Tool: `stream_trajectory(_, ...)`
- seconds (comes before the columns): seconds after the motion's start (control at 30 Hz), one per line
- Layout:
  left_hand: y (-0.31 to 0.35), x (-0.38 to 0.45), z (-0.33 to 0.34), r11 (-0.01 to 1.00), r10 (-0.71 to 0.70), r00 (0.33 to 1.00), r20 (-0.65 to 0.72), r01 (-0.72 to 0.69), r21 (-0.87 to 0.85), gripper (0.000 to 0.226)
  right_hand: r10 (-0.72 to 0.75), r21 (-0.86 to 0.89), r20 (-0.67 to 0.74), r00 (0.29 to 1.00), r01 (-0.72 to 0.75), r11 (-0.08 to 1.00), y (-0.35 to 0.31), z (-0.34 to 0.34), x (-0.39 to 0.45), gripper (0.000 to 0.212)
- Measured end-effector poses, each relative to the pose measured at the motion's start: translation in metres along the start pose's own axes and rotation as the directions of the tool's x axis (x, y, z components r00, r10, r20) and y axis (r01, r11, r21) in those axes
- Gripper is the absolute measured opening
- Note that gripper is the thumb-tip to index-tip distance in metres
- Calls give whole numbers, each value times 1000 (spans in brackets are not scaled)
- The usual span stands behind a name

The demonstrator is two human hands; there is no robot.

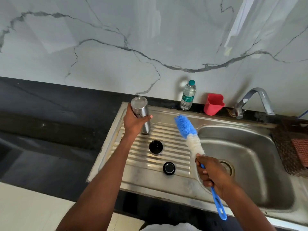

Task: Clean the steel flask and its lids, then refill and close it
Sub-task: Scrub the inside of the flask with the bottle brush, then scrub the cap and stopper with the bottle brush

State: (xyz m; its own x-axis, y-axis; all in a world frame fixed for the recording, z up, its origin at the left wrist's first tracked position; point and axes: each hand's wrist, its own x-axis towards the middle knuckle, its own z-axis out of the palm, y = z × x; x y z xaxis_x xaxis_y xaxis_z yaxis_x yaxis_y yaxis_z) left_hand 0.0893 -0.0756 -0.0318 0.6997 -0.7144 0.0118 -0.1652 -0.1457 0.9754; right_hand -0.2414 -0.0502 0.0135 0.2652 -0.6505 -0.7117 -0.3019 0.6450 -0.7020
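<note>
On the drainboard (175,135), the left hand (133,122) is gripping the flask (141,114) upside down, probably to drain it, while the right hand (213,174) is clutching the brush (190,134) over the sink (250,164). Both lids (155,147) (169,168) are lying apart, awaiting scrubbing.

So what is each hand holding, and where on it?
Left hand grips the upside-down steel flask around its middle; right hand holds the bottle brush by its blue handle.

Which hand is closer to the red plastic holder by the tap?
Right. The right hand holds the brush below the red plastic holder; the left hand grips the flask, farther off to its left.
</note>
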Motion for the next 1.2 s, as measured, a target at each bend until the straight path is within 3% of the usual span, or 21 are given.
stream_trajectory(0.4, -11, -5, 2, 989, 81, 988, 129, -96, 115, 91, 13, -53, -68, 998, -17, 998, 7, 23, 6, 26)
stream_trajectory(0.67, -15, -10, -3, 996, 42, 994, 98, -50, 76, 98, -18, -53, -127, 992, 12, 999, 4, 27, 14, 21)
stream_trajectory(1.2, -24, -22, -8, 965, 111, 987, 116, -135, 224, 99, -33, -79, -115, 993, 24, 997, 14, -3, 18, 21)
